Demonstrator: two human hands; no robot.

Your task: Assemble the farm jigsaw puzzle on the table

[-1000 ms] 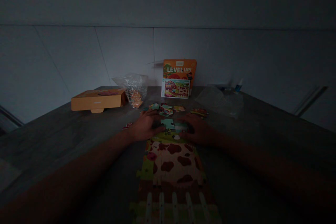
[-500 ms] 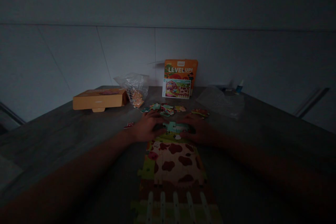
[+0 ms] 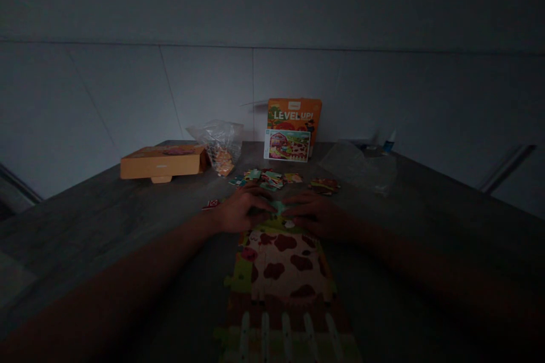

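Observation:
A partly joined jigsaw puzzle [image 3: 285, 264] stretches away from me, with a brown-spotted cow above a white fence. At its far end, my left hand [image 3: 242, 209] rests on the left side of the top pieces, its fingers reaching inward. From the right, my right hand [image 3: 317, 214] lies over the same row with its fingers stretched out. Between the fingertips shows a pale green puzzle piece [image 3: 279, 206], mostly covered by both hands. Neither hand visibly grips a piece, though dim light obscures the fingertips.
Loose puzzle pieces [image 3: 268, 177] lie beyond my hands, with more brown pieces [image 3: 324, 186] to their right. A picture card [image 3: 287, 146] leans on an orange box [image 3: 293, 110]. An orange tray [image 3: 162, 167], a bag of pieces [image 3: 223, 153] and a clear plastic bag [image 3: 360, 167] surround them.
Both hands have moved inward over the pale green top pieces, covering more of them. My right fingers now reach further left. The camera view has shifted very slightly.

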